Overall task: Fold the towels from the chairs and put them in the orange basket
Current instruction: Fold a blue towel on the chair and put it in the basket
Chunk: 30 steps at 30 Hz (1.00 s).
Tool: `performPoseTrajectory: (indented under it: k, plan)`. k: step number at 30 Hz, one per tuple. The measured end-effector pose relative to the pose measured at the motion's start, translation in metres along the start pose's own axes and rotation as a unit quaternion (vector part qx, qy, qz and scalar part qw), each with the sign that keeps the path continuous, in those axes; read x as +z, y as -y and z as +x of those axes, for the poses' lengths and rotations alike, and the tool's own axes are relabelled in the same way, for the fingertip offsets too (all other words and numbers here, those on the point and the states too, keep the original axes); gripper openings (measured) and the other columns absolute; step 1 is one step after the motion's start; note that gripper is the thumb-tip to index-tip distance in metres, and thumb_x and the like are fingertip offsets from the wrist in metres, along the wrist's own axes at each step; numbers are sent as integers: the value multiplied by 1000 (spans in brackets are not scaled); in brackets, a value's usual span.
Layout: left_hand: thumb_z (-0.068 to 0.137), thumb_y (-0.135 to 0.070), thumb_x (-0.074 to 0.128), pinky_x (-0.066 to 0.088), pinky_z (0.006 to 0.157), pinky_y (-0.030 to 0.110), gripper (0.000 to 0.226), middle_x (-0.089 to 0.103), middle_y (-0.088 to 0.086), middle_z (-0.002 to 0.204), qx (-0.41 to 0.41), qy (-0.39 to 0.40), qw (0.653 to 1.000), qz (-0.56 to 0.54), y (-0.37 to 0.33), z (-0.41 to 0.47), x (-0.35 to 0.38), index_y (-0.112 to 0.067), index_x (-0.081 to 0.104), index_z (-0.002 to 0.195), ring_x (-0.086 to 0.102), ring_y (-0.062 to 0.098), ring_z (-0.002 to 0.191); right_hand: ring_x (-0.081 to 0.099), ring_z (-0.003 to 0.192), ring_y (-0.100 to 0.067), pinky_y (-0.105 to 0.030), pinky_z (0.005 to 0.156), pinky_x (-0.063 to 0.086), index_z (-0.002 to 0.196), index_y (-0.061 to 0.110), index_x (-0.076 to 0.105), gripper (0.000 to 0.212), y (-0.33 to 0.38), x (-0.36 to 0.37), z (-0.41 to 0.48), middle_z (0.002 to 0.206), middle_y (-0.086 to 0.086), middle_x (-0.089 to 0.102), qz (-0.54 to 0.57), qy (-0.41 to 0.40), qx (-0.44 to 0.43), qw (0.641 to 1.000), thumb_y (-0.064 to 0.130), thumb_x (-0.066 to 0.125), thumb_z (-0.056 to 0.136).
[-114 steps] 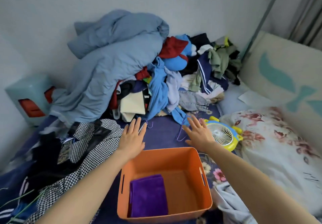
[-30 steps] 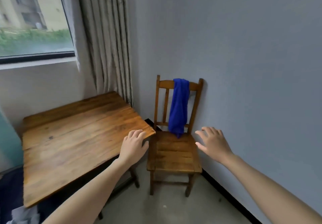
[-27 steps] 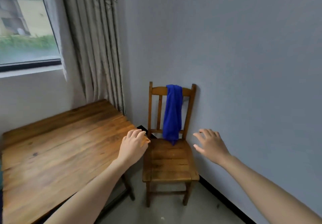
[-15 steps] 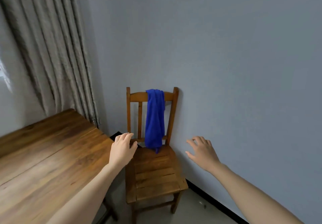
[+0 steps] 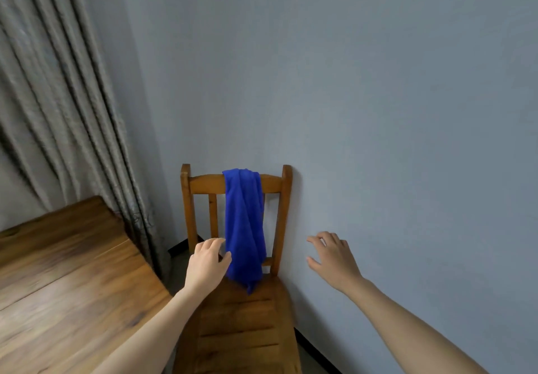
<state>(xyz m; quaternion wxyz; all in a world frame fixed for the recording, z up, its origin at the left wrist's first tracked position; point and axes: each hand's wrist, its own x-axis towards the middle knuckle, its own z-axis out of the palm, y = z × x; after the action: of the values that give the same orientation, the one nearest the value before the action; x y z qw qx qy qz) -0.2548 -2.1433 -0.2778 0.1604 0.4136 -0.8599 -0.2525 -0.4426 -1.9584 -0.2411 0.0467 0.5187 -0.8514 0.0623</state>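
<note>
Over the chair's (image 5: 233, 315) top rail, against the far wall, hangs the towel (image 5: 246, 228), bunched into a narrow strip. Its long axis runs vertical and its lower tip points down, just above the seat. The left hand (image 5: 208, 263), fingers loosely bent and holding nothing, is just beside the towel's left edge; whether it touches I cannot tell. The right hand (image 5: 334, 260) is spread and empty, right of the chair. Best to pinch the towel high near the rail and lift it clear, then fold it on the table (image 5: 58, 286) at left.
</note>
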Motion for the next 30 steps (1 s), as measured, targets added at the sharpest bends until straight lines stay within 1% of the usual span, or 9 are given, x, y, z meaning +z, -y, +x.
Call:
performPoseTrajectory:
  k: [4,6,10,13,17,19,22,25,30]
  plan:
    - [95,-29,49,31,108,34,45,44,2,142,-62,-30,998,-13,-25,32,21,-18,42,137,31,20,136,37,128,-18,-27,104,28,140,18,36,47,-31,10,50,137,-2,41,24,43,-55,997,36,39,97]
    - [95,-29,49,32,108,34,44,44,3,141,-85,-43,995,-27,-29,41,27,-18,43,137,32,20,135,37,128,-17,-26,104,28,139,19,36,46,-39,16,73,137,-1,41,39,34,-73,996,36,39,97]
    - [94,-31,50,32,108,32,45,43,1,142,-132,-28,991,-5,-13,45,47,-20,42,137,32,17,135,37,127,-15,-24,104,29,138,21,36,44,-37,43,101,137,1,41,77,66,-82,991,37,38,97]
    - [94,-30,49,31,109,31,45,41,1,144,-141,-22,990,8,-2,57,50,-20,41,138,30,18,136,36,128,-14,-24,105,29,138,22,36,43,-30,59,120,138,1,40,91,90,-99,987,37,38,97]
    - [95,-32,47,28,110,32,45,40,0,145,-101,-45,992,57,5,101,36,-21,40,138,29,18,137,35,128,-15,-25,104,29,138,21,36,44,-19,59,159,138,1,40,95,79,-112,986,36,40,97]
    - [95,-32,46,28,110,34,45,40,1,145,-66,-60,994,64,1,130,24,-19,41,138,28,19,137,35,128,-15,-26,104,30,139,21,36,45,-14,51,177,137,1,41,95,71,-105,987,35,41,96]
    - [96,-31,44,26,110,35,45,37,1,146,-9,-78,995,64,-8,173,4,-18,39,139,26,20,138,35,127,-15,-28,104,31,139,20,37,45,-7,38,214,135,1,42,73,58,-119,989,34,41,96]
    - [97,-32,40,24,110,34,42,38,0,145,29,-83,993,80,-7,209,-10,-18,41,137,28,19,136,36,126,-16,-28,104,30,137,20,38,45,6,31,250,134,1,43,82,54,-92,991,35,43,96]
    - [97,-37,36,16,114,34,48,30,1,150,62,-33,986,151,17,256,-13,-20,32,142,20,20,141,36,128,-21,-32,104,34,139,19,35,49,29,37,296,138,-4,42,85,96,-36,991,38,43,95]
